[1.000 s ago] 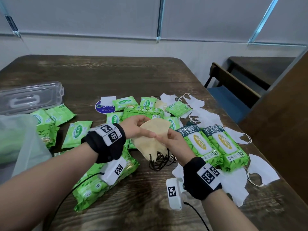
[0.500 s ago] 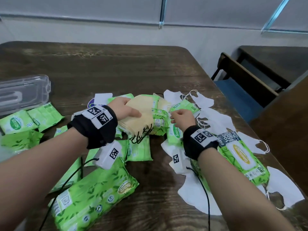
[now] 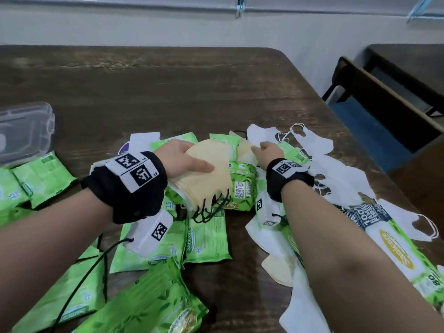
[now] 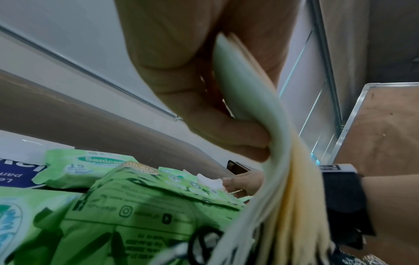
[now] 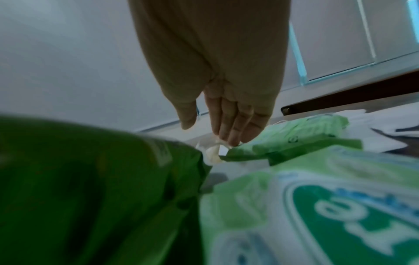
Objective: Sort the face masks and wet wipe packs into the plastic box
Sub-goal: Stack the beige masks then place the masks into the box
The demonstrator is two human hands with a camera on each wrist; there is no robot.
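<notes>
Stack of cream face masks (image 3: 204, 174) gripped in the left hand (image 3: 185, 159), thumb across the top, black ear loops (image 3: 209, 207) dangling below the wrist over a green wet wipe pack (image 3: 240, 188). Just ahead of the right hand (image 3: 266, 152), another cream mask (image 3: 245, 149) wedged among packs; fingers (image 5: 229, 125) nearly straight, tips touching its edge, not yet closed on it. White masks (image 3: 336, 179) strewn right of that hand across the tabletop (image 3: 168, 92). Clear plastic piece (image 3: 24, 133) far left of the left hand; box or lid, could not tell.

Likely risks: loops snagging on a pack beneath and pulling masks loose; stack fanning and slipping if the thumb eased; wedged mask dragging neighbouring packs along.
</notes>
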